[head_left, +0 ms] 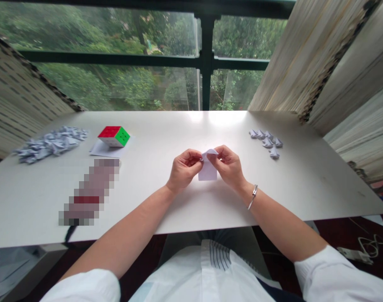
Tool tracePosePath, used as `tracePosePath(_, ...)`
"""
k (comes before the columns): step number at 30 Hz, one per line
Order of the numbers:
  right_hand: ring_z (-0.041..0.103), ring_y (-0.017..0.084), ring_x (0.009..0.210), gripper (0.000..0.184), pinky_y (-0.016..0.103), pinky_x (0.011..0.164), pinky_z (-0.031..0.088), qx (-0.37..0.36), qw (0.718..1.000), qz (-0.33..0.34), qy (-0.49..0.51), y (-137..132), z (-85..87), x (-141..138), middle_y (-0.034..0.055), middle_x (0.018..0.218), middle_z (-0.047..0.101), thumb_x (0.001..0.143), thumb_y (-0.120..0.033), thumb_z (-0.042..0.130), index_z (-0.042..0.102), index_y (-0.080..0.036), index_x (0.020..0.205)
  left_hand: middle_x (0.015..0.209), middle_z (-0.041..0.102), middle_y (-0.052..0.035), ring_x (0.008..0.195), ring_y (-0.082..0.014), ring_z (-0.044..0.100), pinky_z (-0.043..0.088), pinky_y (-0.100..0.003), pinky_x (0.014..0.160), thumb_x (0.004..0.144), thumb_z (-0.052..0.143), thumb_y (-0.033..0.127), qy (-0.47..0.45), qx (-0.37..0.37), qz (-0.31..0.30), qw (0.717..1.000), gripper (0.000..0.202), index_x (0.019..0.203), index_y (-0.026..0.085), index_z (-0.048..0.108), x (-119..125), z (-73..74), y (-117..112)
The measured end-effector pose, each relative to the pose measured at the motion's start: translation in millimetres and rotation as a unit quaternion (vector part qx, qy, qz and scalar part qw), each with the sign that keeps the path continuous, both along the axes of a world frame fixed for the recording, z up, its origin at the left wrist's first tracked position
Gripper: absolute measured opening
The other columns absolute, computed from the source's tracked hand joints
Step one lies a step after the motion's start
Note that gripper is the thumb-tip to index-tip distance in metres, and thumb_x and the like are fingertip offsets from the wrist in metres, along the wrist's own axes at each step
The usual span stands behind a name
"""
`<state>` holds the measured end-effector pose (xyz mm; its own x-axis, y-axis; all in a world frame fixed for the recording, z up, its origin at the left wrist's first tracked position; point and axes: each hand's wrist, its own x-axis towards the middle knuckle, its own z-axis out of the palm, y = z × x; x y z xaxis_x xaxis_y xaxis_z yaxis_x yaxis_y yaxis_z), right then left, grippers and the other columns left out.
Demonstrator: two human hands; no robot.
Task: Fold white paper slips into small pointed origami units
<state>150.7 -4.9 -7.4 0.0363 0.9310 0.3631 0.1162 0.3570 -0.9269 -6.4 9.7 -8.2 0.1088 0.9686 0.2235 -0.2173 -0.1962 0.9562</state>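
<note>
A small piece of white paper [208, 171] is held up above the white table, its top edge bent over. My left hand [185, 167] pinches its upper left edge between thumb and fingers. On the other side, my right hand [227, 165] grips the upper right part, the thumb lying across the paper's front. Right of my hands lies a small group of folded paper pieces [267, 140]. A larger heap of similar folded paper pieces [53, 144] is at the far left of the table.
A Rubik's cube [114, 136] sits on white paper sheets [99, 149] at the left. Nearer stands a blurred-out flat object [91, 191] with a dark strap. The white table [166, 126] ends at a window; curtains [282, 63] hang at both sides. A power strip [355, 254] lies below right.
</note>
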Motion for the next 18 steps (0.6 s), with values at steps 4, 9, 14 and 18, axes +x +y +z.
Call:
tracePosePath(4,0.059,0.014,0.067,0.029,0.027,0.062,0.048,0.009,1.000,0.011,0.016,0.0,2.4,0.3,0.0006,0.076,0.064,0.085,-0.051,0.066,0.062,-0.022,0.083,0.072,0.065,0.0006,0.066,-0.0113,0.058,0.047,-0.024,0.064,0.065,0.078,0.022,-0.010,0.013,0.019,1.000,0.017,0.076,0.018,0.066,0.2,-2.1,0.5)
tracePosePath(9,0.058,0.014,0.067,0.029,0.027,0.060,0.048,0.006,1.000,0.014,0.026,-0.7,4.3,0.4,0.0007,0.077,0.064,0.084,-0.051,0.066,0.061,-0.022,0.083,0.084,0.071,-0.0039,0.077,-0.0157,0.064,0.050,-0.027,0.070,0.069,0.075,0.022,0.031,0.029,0.003,0.999,0.016,0.084,0.018,0.072,-0.5,-3.9,-1.7)
tracePosePath(14,0.056,0.013,0.064,0.031,0.026,0.058,0.046,-0.006,1.000,0.016,0.025,-1.0,4.7,0.5,-0.0001,0.073,0.063,0.083,-0.053,0.067,0.060,-0.022,0.080,0.087,0.072,-0.0056,0.080,-0.0172,0.066,0.053,-0.030,0.077,0.069,0.078,0.027,0.027,0.029,-0.024,0.999,0.022,0.087,0.017,0.072,-1.4,0.0,-6.9)
tracePosePath(18,0.058,0.014,0.066,0.028,0.027,0.060,0.047,-0.007,0.999,0.024,0.029,0.0,3.5,1.0,0.0008,0.075,0.065,0.083,-0.049,0.068,0.063,-0.022,0.080,0.084,0.072,-0.0053,0.077,-0.0168,0.065,0.052,-0.029,0.074,0.070,0.081,0.033,0.024,0.019,-0.036,0.999,0.023,0.084,0.017,0.073,-2.1,2.4,-7.2)
